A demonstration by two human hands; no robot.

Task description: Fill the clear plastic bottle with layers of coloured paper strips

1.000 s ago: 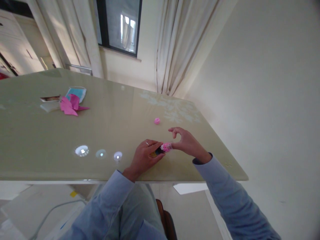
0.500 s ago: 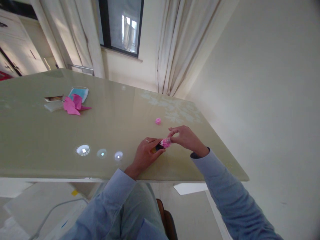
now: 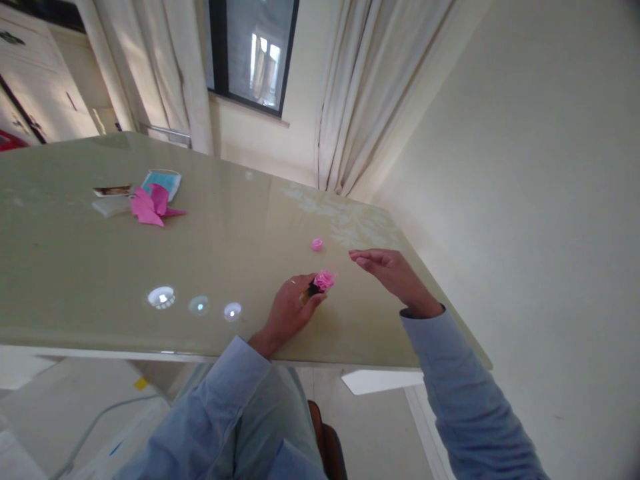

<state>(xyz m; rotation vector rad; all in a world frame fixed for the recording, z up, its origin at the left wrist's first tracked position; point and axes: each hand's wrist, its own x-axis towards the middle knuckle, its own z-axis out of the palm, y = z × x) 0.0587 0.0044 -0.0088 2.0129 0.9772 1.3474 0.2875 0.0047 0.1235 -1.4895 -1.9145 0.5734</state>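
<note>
My left hand [image 3: 290, 310] is wrapped round a small dark and yellowish object [image 3: 313, 291] above the table's front part. A ruffled pink piece [image 3: 325, 281] sticks out of its upper right end. To the right, my right hand [image 3: 390, 270] hovers apart from it, its fingers pressed together and pointing left; whether something small is between the fingertips cannot be made out. A small round pink item [image 3: 317, 245] lies on the table just beyond my left hand.
On the left of the glossy table [image 3: 250, 227] lie a pink folded piece [image 3: 151, 205], a blue mask [image 3: 163, 181], a clear plastic piece [image 3: 110, 207] and a small brown-and-white packet [image 3: 112, 191]. A wall [image 3: 540, 200] stands along the right side.
My right hand has let go of the pink piece and moved away to the right. My left hand still holds the dark object, and the pink ruffles now show more fully.
</note>
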